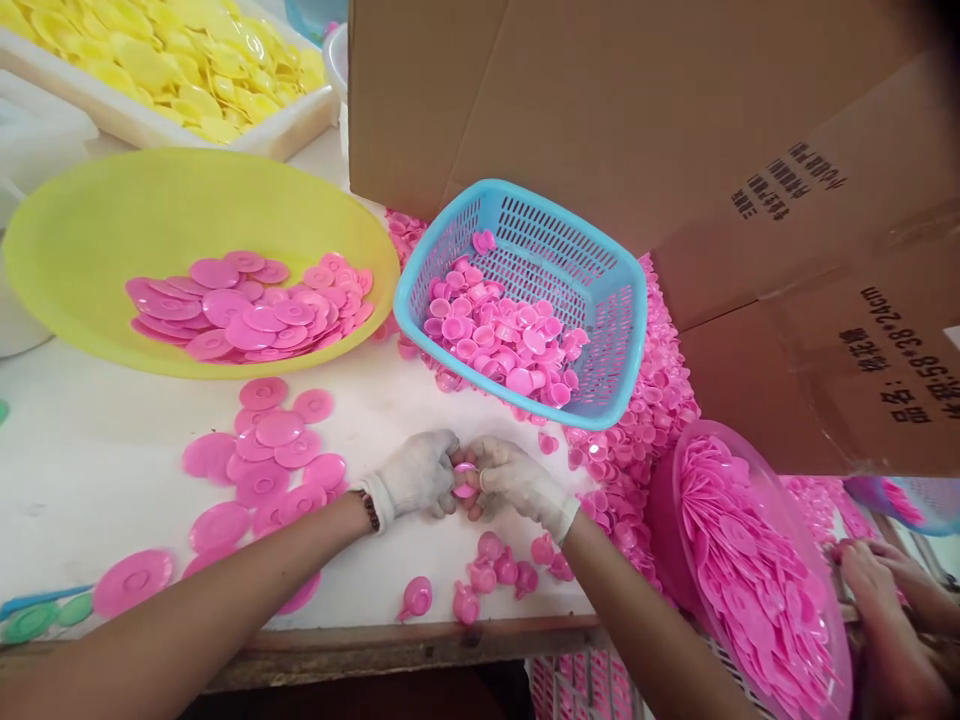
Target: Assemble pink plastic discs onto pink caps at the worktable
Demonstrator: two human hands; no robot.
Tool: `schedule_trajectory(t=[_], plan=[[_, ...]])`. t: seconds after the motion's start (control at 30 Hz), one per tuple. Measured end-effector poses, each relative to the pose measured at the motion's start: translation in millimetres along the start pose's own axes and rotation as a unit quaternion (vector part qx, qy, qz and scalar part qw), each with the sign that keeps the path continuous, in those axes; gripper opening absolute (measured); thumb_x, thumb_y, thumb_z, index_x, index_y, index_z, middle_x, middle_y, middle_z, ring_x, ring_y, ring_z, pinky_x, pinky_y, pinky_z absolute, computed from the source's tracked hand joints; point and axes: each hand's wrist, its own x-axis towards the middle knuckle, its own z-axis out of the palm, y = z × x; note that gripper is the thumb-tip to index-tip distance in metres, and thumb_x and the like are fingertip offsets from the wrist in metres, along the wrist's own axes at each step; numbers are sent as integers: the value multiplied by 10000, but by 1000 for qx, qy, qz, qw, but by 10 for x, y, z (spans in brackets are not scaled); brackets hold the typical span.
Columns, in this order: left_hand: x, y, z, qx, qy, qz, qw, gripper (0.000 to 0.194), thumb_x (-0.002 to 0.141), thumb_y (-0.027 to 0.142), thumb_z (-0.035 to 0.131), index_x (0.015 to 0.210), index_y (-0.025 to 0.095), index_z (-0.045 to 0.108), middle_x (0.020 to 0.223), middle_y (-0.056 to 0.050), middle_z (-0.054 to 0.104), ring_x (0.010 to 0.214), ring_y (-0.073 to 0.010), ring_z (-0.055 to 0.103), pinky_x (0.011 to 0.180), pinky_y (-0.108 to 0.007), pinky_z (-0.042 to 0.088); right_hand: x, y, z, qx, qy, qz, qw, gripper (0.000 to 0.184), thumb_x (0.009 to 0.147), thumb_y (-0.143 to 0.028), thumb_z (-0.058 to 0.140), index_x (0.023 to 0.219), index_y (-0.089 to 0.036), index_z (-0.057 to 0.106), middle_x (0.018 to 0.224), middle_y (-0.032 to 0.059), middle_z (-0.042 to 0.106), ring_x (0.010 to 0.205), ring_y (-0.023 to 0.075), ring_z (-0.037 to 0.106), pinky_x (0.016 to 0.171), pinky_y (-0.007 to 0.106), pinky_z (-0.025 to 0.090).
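Both gloved hands meet over the white table, just in front of a blue basket [634,375] partly filled with pink toy cups [487,330]. Between the fingertips shows a small pink toy cup [465,480], partly hidden by the fingers. My left hand [420,472] pinches it from the left. From the other side, my right hand [517,485] closes on it too. Loose pink cups [495,570] lie near the table's front edge, below my right hand. Pink toy saucers [262,470] are scattered to the left of my left hand.
A yellow bowl [187,200] holding pink saucers stands at the left. Behind it is a tray [277,140] of yellow pieces. A large cardboard box [562,110] blocks the back right. A pink tub [667,500] holds flat pink pieces. Another person's hands [885,580] show at far right.
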Motion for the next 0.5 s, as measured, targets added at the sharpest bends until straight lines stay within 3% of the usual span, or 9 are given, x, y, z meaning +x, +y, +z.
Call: schedule_trajectory(t=[0.17,0.27,0.5], plan=[[-23,-58,-11,3,3,35,999,128,692,182,494,782,192,404,487,76,459,398,-95,491,372,-169,355,22,-23,-38,-4,-44,23,999,368,728,-447,637,926,-182,475,690,12,646,560,160,651,517,264,520],[-60,-75,-26,69,15,100,993,136,685,204,518,794,185,439,548,64,474,443,-84,485,395,-168,344,29,22,4,-21,-8,9,1000,317,791,-443,561,953,-180,486,678,11,642,543,142,641,481,222,498],[-101,37,5,193,55,136,970,157,667,136,499,810,181,453,618,38,526,495,-100,490,465,-200,377,18,119,246,-45,112,-39,992,87,815,-240,457,892,-207,480,557,-46,559,401,91,538,389,180,419]])
